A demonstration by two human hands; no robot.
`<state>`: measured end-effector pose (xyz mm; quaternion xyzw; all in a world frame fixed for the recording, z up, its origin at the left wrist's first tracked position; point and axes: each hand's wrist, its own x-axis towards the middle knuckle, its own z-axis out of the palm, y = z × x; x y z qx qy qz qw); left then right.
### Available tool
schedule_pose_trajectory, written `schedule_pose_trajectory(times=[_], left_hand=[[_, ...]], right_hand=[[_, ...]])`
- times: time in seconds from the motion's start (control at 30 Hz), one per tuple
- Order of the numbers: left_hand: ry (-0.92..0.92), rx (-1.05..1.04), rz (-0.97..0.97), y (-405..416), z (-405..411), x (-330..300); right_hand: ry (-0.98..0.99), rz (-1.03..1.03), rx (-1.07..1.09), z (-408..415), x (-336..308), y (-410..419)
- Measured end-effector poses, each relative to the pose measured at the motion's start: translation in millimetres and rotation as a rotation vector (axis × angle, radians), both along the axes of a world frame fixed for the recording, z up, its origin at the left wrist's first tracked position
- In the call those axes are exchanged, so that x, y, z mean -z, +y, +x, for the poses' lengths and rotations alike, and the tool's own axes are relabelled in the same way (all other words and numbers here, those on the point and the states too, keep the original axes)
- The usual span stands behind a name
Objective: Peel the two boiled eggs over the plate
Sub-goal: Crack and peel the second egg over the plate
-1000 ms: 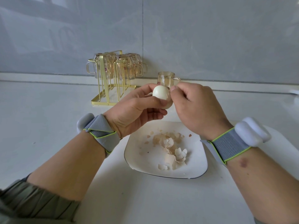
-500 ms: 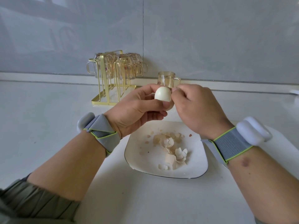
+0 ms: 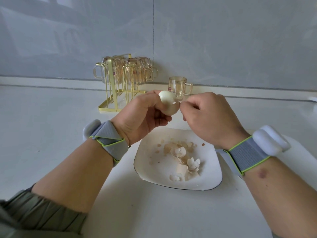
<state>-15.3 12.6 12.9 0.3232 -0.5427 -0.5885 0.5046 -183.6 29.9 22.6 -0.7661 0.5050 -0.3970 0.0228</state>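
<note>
egg (image 3: 168, 103) held in the left hand (image 3: 142, 117) above the far edge of the plate (image 3: 149, 167), thumb and fingers wrapped round its lower half. the upper end of the egg was bare and glossy white; the lower part, tan in colour, appeared to keep its shell. the right hand (image 3: 204, 117) was closed in a narrow pinch, its fingertips (image 3: 182, 105) touching a small flake of shell (image 3: 176, 101) at the boundary between peeled and unpeeled surface. both hands hung clear of the plate, which lay on the pale counter (image 3: 51, 134) directly beneath them. shell pieces (image 3: 181, 157) lay heaped on the middle of the plate, with finer crumbs scattered toward its far side. no second egg was visible on the plate or the counter, so it could not be told from this view whether one egg had been finished or was yet to be started; the size of the heap suggested a good deal of peeling done. the egg in hand seemed roughly half peeled, its lower shell remaining to be removed. behind the hands stood a glass mug (image 3: 179, 87) and a gold rack (image 3: 120, 83) of glasses, against the grey wall.
</note>
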Motion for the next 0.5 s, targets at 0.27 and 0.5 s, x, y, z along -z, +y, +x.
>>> schedule_pose_trajectory(times=[0.27, 0.5], left_hand=[[-0.066, 0.025, -0.06, 0.6, -0.5, -0.1], [-0.084, 0.029, -0.064, 0.0, -2.2, 0.4]], right_hand=[[-0.062, -0.015, 0.015, -1.6, 0.2, -1.1], [0.002, -0.052, -0.087, 2.2, -0.1, 2.1]])
